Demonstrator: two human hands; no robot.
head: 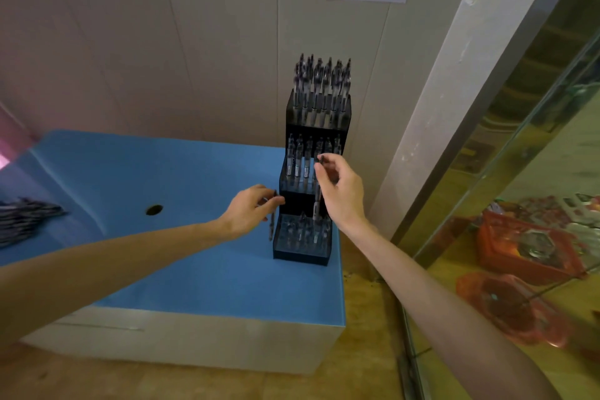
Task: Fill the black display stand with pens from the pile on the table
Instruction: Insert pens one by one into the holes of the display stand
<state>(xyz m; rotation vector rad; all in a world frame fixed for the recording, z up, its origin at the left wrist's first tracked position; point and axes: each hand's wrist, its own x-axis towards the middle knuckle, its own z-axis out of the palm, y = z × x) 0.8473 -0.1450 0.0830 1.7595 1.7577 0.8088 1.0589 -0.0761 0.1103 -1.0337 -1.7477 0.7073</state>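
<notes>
**Pens slotted into tiered stand**

A pen (272, 221) is pinched upright by the left hand (250, 213) beside the stand (300, 252). Another pen (317, 204) is pinched near its top by the right hand (341, 191) over the lowest tier. The pens are judged light, stiff and smooth, best held high on the barrel. The pile (26, 217) lies far left on the blue table (194, 269). The stand is glossy, stepped black plastic.

Soft, even indoor light is falling across the scene, neither bright nor dim, and casting only faint shadows beside the black display stand (311, 172). The whole frame is looking slightly smeared; the pens (321, 88) in the top tier are blurring into grey streaks. Wide-angle distortion is bending the wall panels (130, 42) and the forearms toward the edges. The glass pane (535, 156) on the right is throwing back yellowish reflections.
</notes>
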